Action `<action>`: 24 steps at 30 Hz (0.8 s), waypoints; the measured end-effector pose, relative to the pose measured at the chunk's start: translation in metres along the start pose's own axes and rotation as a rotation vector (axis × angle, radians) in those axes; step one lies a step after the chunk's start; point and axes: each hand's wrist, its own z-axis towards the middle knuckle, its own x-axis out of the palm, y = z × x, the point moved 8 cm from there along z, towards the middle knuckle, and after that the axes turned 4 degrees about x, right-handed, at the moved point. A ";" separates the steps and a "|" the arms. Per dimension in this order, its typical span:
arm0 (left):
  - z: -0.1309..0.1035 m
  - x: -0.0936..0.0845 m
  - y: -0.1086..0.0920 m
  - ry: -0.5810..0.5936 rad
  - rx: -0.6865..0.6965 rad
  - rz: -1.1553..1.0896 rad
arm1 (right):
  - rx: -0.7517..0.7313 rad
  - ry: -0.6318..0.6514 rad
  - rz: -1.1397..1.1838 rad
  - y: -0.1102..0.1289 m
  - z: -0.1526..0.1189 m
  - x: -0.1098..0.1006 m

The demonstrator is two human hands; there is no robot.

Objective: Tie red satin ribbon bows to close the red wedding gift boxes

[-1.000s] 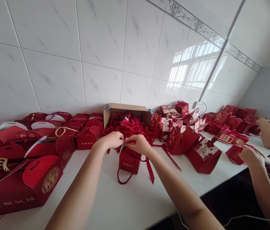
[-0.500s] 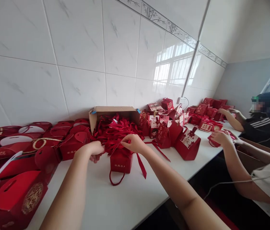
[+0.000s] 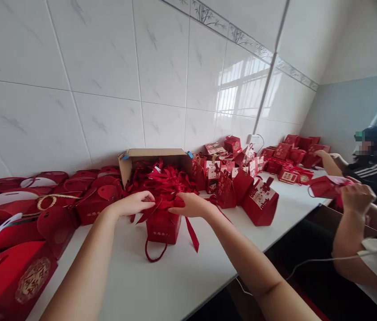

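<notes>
A small red gift box (image 3: 163, 229) with gold characters stands on the white table, its dark red cord handle (image 3: 155, 258) hanging down in front. Red ribbon (image 3: 164, 204) lies across its top, and one tail (image 3: 192, 234) trails to the right. At the upper left of the box, my left hand (image 3: 138, 203) pinches the ribbon between thumb and fingers. My right hand (image 3: 190, 205) is at the upper right, its thumb and fingers around the ribbon by the box top. Behind both hands, a cardboard box (image 3: 156, 153) holds a heap of red ribbons (image 3: 166, 176).
Red boxes (image 3: 31, 272) crowd the left side. More decorated red boxes (image 3: 261, 200) stand at the right. Farther right, a person's hands (image 3: 358, 198) hold a red box (image 3: 324, 186), beside another person in a dark striped sleeve. A tiled wall rises behind.
My left hand has moved right toward the box top, and a ribbon end now shows beneath it. My right hand is lower over the ribbon. The neighbouring person's hands have moved right.
</notes>
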 end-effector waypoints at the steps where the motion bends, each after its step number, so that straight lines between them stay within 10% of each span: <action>1: 0.000 0.004 0.001 0.026 -0.006 0.001 | 0.013 0.044 -0.019 -0.003 0.001 0.002; 11: -0.011 0.008 0.018 0.153 -0.059 0.018 | -0.070 0.233 -0.040 -0.010 0.039 0.008; 17: -0.036 -0.029 0.056 -0.023 -0.281 0.130 | -0.074 0.484 -0.155 -0.017 0.036 0.018; 24: -0.045 -0.048 0.092 -0.175 -0.480 0.185 | -0.006 0.431 -0.249 -0.024 0.046 0.020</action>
